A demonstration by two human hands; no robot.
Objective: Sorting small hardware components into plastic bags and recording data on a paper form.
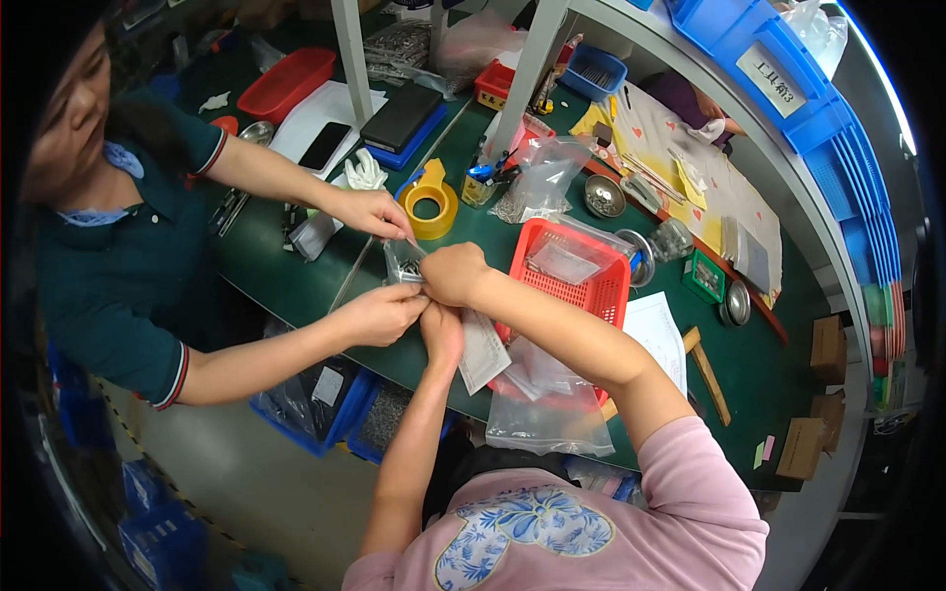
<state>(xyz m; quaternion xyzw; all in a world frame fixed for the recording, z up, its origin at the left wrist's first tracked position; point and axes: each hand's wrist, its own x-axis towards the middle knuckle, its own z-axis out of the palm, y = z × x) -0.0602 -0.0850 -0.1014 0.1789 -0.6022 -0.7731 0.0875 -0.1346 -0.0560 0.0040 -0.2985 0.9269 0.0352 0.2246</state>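
A small clear plastic bag (402, 258) with shiny metal parts inside is held up over the green table's near edge. My right hand (454, 274) is closed at the bag's right side, its fingers curled in and partly hidden. Just below it, my left hand (442, 332) is closed under the bag's lower corner; its fingertips are hidden. A co-worker's hand (379, 213) pinches the bag's top, and that person's other hand (384, 313) grips its bottom edge. A printed paper slip (483, 353) lies beside my left hand.
A red basket (623, 295) with plastic bags stands right of my hands, and an empty-looking clear bag (550, 422) hangs over the table's near edge. A yellow tape roll (434, 203) sits beyond the hands. Metal bowls (604, 196) stand farther back; a grey shelf post (522, 89) rises there.
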